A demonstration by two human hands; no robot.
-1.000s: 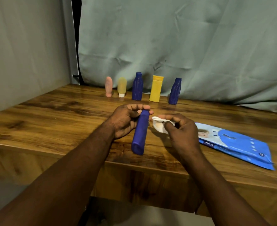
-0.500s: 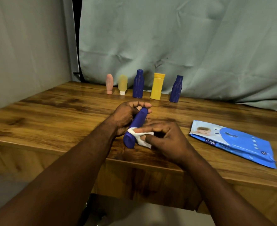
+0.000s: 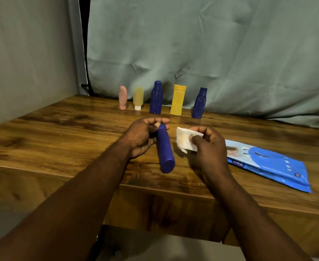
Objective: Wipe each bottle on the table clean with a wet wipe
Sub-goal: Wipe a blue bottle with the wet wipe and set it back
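Head view: the left hand [image 3: 142, 137] is gripping the bottle [image 3: 165, 150] by its far end, base tilted toward the camera above the table [image 3: 61, 132]; beside it, apart, the right hand [image 3: 208, 147] is pinching the wipe [image 3: 185, 140].

Right hand [image 3: 209, 147] off the bottle now. 0.5 s ago it pressed the wet wipe [image 3: 185, 141] around the near end of the held blue bottle [image 3: 165, 149]. Hand and wipe have moved right and a bit farther, and the wipe is clear of the bottle with a gap between. The wipe is no longer wrapped; it is spread flatter, pinched between thumb and fingers. Bottle's near end is bare again and has swung slightly right in the left hand [image 3: 143, 137].
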